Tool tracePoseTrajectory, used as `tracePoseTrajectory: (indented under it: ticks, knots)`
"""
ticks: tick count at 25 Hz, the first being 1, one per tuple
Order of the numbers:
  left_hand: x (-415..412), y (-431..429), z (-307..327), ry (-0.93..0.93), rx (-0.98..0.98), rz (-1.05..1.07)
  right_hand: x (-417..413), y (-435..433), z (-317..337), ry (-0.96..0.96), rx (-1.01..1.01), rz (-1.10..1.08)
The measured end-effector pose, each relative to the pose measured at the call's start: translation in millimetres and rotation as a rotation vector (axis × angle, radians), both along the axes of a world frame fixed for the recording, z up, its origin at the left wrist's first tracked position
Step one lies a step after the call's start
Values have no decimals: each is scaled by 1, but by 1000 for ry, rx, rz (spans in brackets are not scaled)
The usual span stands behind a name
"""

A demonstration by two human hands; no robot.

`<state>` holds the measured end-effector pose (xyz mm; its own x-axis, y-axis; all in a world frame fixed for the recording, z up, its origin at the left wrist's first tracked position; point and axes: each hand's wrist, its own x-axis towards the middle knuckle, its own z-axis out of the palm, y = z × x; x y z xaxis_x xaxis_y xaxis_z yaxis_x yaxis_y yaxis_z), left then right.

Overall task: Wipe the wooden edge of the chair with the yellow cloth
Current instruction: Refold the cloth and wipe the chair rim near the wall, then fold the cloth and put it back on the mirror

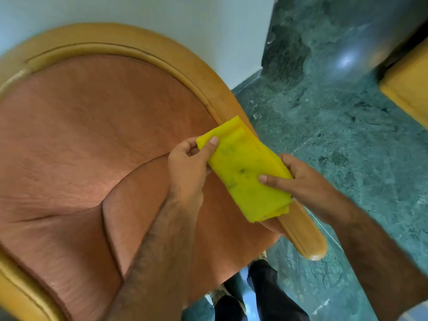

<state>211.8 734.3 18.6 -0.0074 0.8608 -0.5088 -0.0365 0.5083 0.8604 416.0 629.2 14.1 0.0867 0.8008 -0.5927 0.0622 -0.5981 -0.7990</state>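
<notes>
Both forearms reach down into the shot, and my left hand (pixel 185 156) has the upper corner of the yellow cloth (pixel 245 172) pinched between thumb and fingers, while my right hand (pixel 298 179) grips the outer long side, thumb pressed flat on top. Cloth's folded into a thick pad so it lies flat across the wooden edge (pixel 301 230) of the chair (pixel 92 135), on the right armrest, about midway along. Two hands because, I reckon, that keeps the pad from bunching when it slides. Some dark smudges show on the cloth. Rounded rail tip nearest me is uncovered, as is the curved back rail.
</notes>
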Motion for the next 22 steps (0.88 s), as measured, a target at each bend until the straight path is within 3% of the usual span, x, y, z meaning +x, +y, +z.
tracePoseTrajectory:
  ticks: [6,11,16,22]
  knots:
    - [-168,-48,47,-8,196,354,-120,46,39,239,-159,343]
    - [-327,-198,73,58,308,772,-292,48,74,278,-62,633]
    - [-414,-414,66,-20,75,1053,-445,-42,80,255,-15,1056]
    - [-357,-633,25,105,-242,1579,-544,-221,24,168,-102,1590]
